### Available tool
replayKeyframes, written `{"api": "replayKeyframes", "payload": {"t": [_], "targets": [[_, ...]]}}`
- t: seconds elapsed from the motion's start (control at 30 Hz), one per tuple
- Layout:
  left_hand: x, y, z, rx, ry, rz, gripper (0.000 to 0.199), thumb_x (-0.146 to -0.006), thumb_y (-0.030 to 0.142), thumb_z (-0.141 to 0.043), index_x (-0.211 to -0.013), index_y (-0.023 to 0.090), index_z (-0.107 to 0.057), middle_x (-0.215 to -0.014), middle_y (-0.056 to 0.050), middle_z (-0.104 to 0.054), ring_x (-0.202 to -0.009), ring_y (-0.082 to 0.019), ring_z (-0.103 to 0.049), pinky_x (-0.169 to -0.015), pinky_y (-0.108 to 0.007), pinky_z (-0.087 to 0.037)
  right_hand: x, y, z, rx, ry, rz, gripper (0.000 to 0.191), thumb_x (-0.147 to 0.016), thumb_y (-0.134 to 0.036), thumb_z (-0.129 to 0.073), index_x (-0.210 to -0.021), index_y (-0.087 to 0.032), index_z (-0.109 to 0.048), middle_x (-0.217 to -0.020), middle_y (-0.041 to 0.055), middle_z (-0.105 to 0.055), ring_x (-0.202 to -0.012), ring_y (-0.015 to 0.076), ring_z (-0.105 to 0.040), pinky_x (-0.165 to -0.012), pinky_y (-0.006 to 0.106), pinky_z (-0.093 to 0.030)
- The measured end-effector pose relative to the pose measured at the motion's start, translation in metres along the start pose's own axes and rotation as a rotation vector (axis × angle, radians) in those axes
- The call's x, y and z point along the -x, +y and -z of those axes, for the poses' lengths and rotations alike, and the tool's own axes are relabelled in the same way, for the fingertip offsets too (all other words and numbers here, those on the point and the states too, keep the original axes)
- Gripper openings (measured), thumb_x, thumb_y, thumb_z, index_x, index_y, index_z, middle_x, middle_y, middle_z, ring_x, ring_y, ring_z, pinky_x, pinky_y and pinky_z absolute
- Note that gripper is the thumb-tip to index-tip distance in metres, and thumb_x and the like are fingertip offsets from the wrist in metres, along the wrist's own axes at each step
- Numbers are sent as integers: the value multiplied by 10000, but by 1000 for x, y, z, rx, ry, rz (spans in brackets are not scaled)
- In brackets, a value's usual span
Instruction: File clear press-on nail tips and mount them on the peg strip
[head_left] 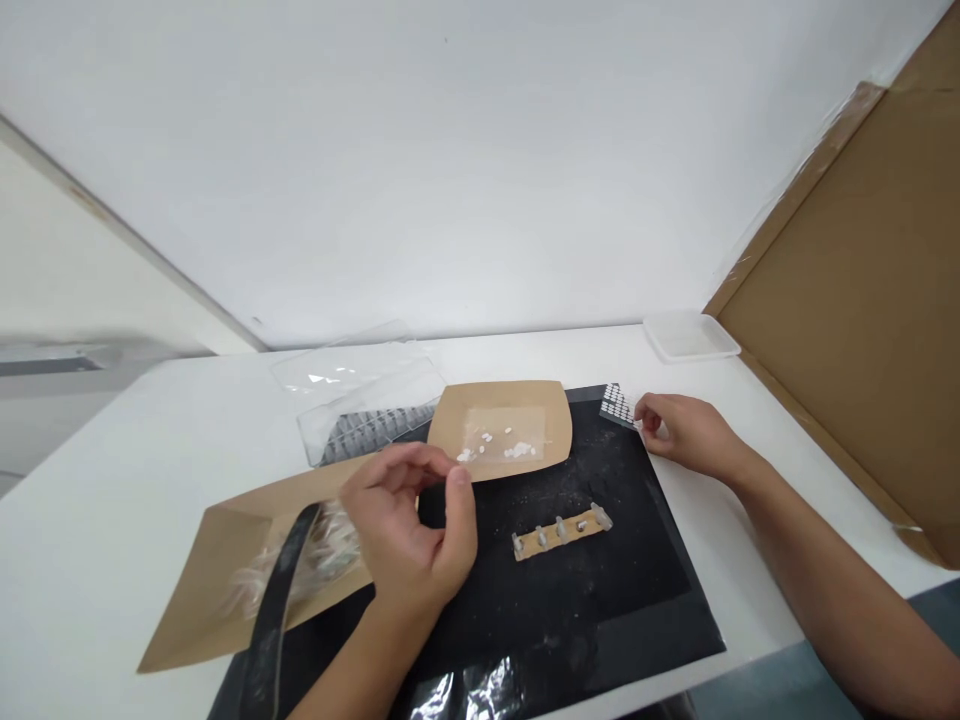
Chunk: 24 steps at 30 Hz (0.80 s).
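Right hand (pixel 682 435) pinching corner of small white grid sheet (pixel 616 404) at far edge of black mat (pixel 637 590), fingers closed on it. Sheet looks light and thin, likely flimsy, so we'd hold it by edge, not across squares. Left hand (pixel 409 525) hovers over mat, fingertips curled toward thumb; we can't tell if anything tiny sits between them. Just beyond, kraft paper tray (pixel 551 430) carries loose white flakes (pixel 502 445). Wooden strip with clear pegs (pixel 559 533) lies mid-mat.

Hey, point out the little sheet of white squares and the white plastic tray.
Small sheet of white squares (pixel 615 403), head view, middle of the sheet.
White plastic tray (pixel 690 338), head view, its inner floor.
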<state>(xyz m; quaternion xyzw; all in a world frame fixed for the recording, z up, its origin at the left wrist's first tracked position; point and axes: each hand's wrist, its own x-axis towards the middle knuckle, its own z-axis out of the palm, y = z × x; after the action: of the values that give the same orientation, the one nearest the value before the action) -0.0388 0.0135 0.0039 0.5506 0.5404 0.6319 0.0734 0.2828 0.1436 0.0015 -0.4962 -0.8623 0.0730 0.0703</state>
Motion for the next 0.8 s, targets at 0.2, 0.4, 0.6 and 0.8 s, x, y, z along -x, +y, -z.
{"api": "replayKeyframes", "payload": {"t": [0.2, 0.4, 0.6, 0.8], "targets": [[-3, -13, 5, -476, 5, 71, 145, -1017, 278, -547, -1119, 189, -600, -937, -68, -691, -865, -251, -696, -822, -422, -556, 2, 7, 2, -33, -2, -3, 134, -937, -265, -624, -1053, -271, -690, -951, -15, -782, -818, 166, -704, -683, 262, -426], [-9, -35, -2, -696, -228, -186, 245, -1015, 119, -469, -1137, 166, -676, -1038, -119, -777, -1080, -331, -629, -949, -484, -498, 1, 12, 2, -53, 3, 3, 195, -1034, -332, -544, -1067, -280, -729, -1042, 3, -809, -906, 200, -738, -730, 291, -476], [-4, -32, -11, -882, -388, -198, 205, -994, 200, -578, -1104, 180, -749, -1155, -157, -757, -1245, -439, -532, -1006, -608, -413, 1, 11, 0, -30, 1, -23, 265, -1050, -258, -474, -1149, -282, -719, -1057, 0, -818, -941, 211, -760, -765, 307, -503], [-4, -34, -11, -925, -408, -221, 236, -1012, 276, -588, -897, 191, -775, -1114, -147, -755, -1210, -423, -547, -1015, -635, -392, 0, 10, -4, -12, 32, 2, 289, -1050, -250, -460, -1190, -268, -712, -1024, 9, -812, -894, 201, -752, -743, 301, -509]]}}
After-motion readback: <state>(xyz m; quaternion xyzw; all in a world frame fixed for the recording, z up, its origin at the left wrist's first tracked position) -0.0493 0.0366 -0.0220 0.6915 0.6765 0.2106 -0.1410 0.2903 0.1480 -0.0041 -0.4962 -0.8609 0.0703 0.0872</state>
